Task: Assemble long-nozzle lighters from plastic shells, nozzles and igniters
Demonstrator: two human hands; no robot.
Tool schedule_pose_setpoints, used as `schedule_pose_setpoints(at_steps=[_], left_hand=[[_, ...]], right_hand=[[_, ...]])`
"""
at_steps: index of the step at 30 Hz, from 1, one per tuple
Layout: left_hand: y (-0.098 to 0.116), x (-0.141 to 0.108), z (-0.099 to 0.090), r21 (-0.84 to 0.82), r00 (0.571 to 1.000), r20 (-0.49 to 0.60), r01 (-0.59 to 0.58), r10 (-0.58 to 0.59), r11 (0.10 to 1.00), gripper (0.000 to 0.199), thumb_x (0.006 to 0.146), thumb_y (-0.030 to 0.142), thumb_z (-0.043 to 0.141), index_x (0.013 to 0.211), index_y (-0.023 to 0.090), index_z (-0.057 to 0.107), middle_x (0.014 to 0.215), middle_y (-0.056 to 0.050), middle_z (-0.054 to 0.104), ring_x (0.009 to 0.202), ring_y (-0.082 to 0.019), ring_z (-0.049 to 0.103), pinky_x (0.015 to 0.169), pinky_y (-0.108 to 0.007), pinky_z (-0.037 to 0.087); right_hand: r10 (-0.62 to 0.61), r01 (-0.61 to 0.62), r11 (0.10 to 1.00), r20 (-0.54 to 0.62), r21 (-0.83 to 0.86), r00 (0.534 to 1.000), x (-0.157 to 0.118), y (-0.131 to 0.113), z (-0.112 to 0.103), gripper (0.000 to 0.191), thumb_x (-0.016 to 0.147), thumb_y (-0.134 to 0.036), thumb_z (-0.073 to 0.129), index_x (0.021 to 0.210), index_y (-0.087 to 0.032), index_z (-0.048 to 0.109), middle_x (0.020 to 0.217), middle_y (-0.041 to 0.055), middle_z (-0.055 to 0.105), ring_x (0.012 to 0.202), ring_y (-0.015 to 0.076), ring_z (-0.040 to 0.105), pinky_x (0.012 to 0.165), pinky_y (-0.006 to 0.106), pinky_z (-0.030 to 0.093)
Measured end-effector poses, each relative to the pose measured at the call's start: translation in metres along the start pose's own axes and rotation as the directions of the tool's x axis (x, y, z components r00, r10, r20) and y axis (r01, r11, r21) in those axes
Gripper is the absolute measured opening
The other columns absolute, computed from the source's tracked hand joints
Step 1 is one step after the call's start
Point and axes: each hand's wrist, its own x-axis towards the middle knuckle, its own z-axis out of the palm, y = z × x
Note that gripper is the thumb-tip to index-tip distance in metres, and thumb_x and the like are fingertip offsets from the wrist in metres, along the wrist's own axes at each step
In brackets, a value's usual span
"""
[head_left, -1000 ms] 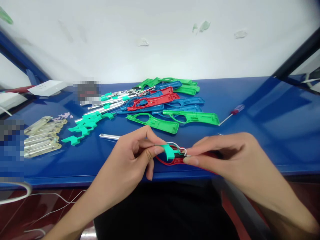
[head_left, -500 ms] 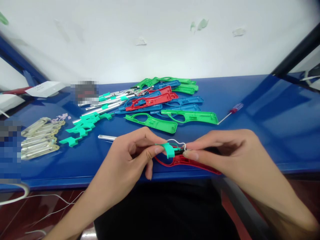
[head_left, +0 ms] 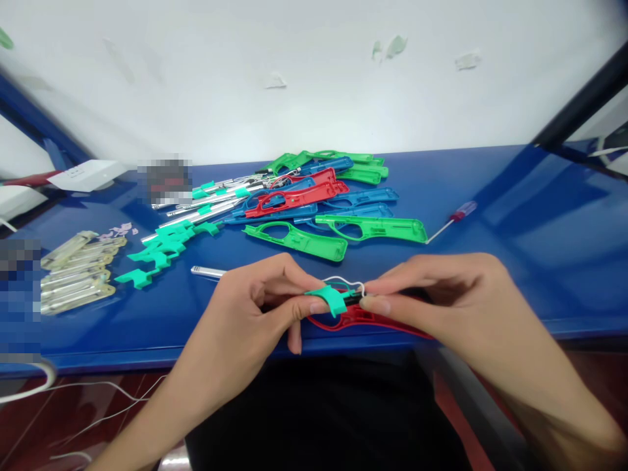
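- From the head camera, the left hand (head_left: 262,297) has its thumb and fingers pinched on a teal piece (head_left: 334,300).
- The right hand (head_left: 451,288) has its thumb and fingers pinched at the end of a small black part (head_left: 354,298), right next to the teal piece.
- A white wire (head_left: 357,284) makes a bendy loop over the black part and goes down by the right thumb.
- A red shell (head_left: 363,316) is just under both hands, near the front edge of the blue counter (head_left: 495,261). I cannot tell if the black part touches it.
- A silver tube (head_left: 209,271) pokes out from behind the left hand.
- Farther back lie two green shells (head_left: 297,242) (head_left: 402,229), next to a messy pile with a red top shell (head_left: 299,198) and some blue ones.
- More teal pieces (head_left: 169,245) lie in a bunch to the left, near some silver sticks (head_left: 210,212).
- At the far left are pale flat pieces (head_left: 81,271) with little pink bits (head_left: 120,231) by them.
- A screwdriver (head_left: 461,212) lies to the right, its tip near a green shell.
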Motion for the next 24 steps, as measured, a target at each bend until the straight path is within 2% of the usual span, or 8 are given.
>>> schedule_pose_setpoints(at_steps=[6,11,18,24], left_hand=[[0.000,0.000,-0.003,-0.081,0.999,0.030,0.018,-0.015,0.997,0.010,0.086,0.014,0.087,0.083,0.022,0.080,0.067,0.006,0.075,0.046,-0.007,0.064,0.050,-0.015,0.054],[-0.002,-0.001,-0.005,-0.108,0.998,0.056,0.018,-0.012,0.994,0.011,0.088,0.013,0.085,0.083,0.022,0.083,0.073,0.007,0.079,0.047,-0.002,0.064,0.052,-0.008,0.051],[-0.004,-0.002,-0.006,-0.155,0.997,0.075,0.043,-0.032,0.987,0.014,0.083,0.015,0.091,0.078,0.022,0.080,0.076,0.007,0.082,0.047,-0.002,0.065,0.051,-0.006,0.051],[-0.004,-0.001,-0.005,-0.166,0.998,0.063,0.032,-0.021,0.986,0.017,0.084,0.008,0.087,0.077,0.021,0.079,0.071,0.009,0.080,0.048,-0.001,0.065,0.051,-0.004,0.050]], right_hand=[[-0.003,0.001,0.999,0.031,0.050,1.000,-0.001,0.003,-0.002,0.012,0.084,-0.028,0.090,0.088,-0.038,0.088,0.087,-0.0052,0.084,0.079,0.0129,0.079,0.072,0.015,0.060],[0.031,-0.036,0.997,0.073,0.067,0.997,0.002,0.005,-0.004,0.012,0.080,-0.029,0.093,0.083,-0.039,0.088,0.085,-0.0053,0.084,0.078,0.0113,0.078,0.071,0.012,0.058],[0.100,-0.108,0.992,0.117,0.062,0.988,0.001,0.008,-0.007,0.010,0.077,-0.034,0.096,0.080,-0.038,0.087,0.088,-0.0041,0.084,0.078,0.0124,0.078,0.069,0.014,0.058],[0.101,-0.120,0.986,0.159,0.114,0.982,0.001,0.007,-0.010,0.014,0.075,-0.029,0.097,0.083,-0.037,0.088,0.089,-0.0033,0.085,0.079,0.0116,0.078,0.069,0.012,0.057]])
